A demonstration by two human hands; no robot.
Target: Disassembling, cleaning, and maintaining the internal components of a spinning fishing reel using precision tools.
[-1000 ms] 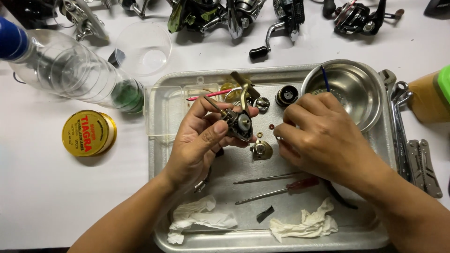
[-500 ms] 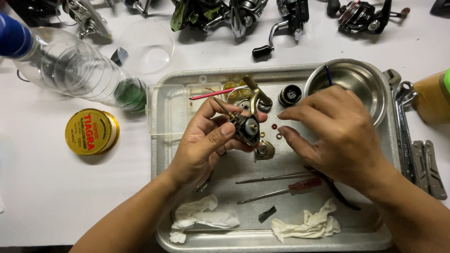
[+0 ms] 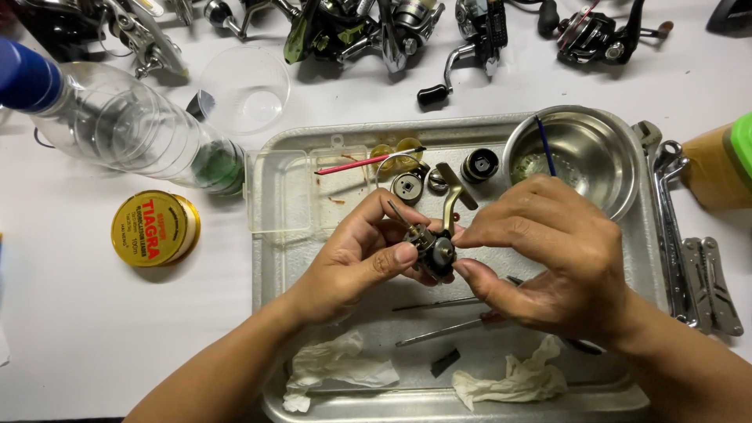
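Over a metal tray (image 3: 274, 266), my left hand (image 3: 356, 262) grips a small dark fishing reel body (image 3: 429, 249) with a bronze arm sticking up. My right hand (image 3: 548, 251) meets it from the right, thumb and forefinger pinched on the reel's side. Loose reel parts (image 3: 442, 176) lie on the tray just behind the hands: round dark pieces and a red-handled brush (image 3: 368, 161). Two thin screwdriver-like tools (image 3: 439, 321) lie on the tray under my hands.
A steel bowl (image 3: 576, 157) sits at the tray's far right corner. Crumpled tissues (image 3: 345, 364) lie at the tray's near edge. A clear plastic bottle (image 3: 133, 137), a clear cup (image 3: 243, 90) and a yellow tin (image 3: 153, 229) are left. Several reels (image 3: 376, 27) line the back; wrenches (image 3: 666, 204) and pliers (image 3: 709, 286) are right.
Both hands have drawn slightly nearer with the reel body. My right hand's fingers closed in from hovering above it to pinching its side.
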